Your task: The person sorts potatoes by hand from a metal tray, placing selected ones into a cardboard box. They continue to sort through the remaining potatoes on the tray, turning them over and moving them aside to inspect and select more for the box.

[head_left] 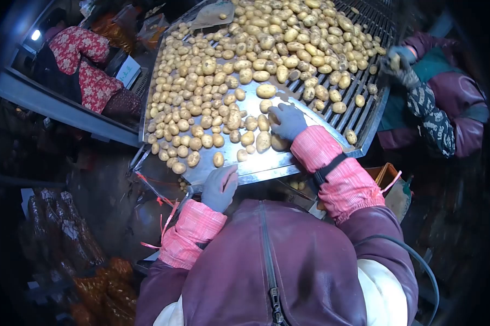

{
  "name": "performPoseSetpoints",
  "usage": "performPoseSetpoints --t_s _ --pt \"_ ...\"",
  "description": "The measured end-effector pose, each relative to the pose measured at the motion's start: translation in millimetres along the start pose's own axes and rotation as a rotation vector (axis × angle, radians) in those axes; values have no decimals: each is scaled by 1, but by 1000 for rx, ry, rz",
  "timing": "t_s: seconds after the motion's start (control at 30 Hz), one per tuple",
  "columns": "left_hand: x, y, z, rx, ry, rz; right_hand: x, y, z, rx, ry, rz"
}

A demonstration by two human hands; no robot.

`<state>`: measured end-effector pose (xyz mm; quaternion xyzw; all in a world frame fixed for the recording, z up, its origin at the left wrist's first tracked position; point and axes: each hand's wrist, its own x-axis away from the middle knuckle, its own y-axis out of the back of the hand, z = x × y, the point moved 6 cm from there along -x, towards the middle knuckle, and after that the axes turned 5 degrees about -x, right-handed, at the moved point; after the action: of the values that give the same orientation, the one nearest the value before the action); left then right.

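Observation:
My right hand, in a grey glove, reaches over the metal tray. Its fingers are bent but a little apart. They point left and rest against a potato, and another potato lies partly under the hand. My left hand, gloved alike, is at the tray's front edge. Its fingers are curled together, and whatever may be inside them is hidden. Just beyond it lie single potatoes, among them a small one. Smaller potatoes cover the tray's left side.
Larger potatoes are heaped on a slatted bar rack at the back right. A clear scoop-like sheet lies at the back. Co-workers stand at right and left. Orange net bags are at lower left.

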<state>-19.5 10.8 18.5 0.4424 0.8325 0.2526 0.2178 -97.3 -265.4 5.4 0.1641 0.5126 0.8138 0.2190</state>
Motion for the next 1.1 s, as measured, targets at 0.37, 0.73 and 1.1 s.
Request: performPoseSetpoints --t_s 0.37,0.73,1.1 --pt "-24 10 49 1029 639 92 -9 9 45 -771 -175 -12" --pt "-45 -11 43 1264 949 197 52 -15 30 93 111 -51" --pt "-56 1 22 1542 809 610 31 -28 52 -42 17 173"
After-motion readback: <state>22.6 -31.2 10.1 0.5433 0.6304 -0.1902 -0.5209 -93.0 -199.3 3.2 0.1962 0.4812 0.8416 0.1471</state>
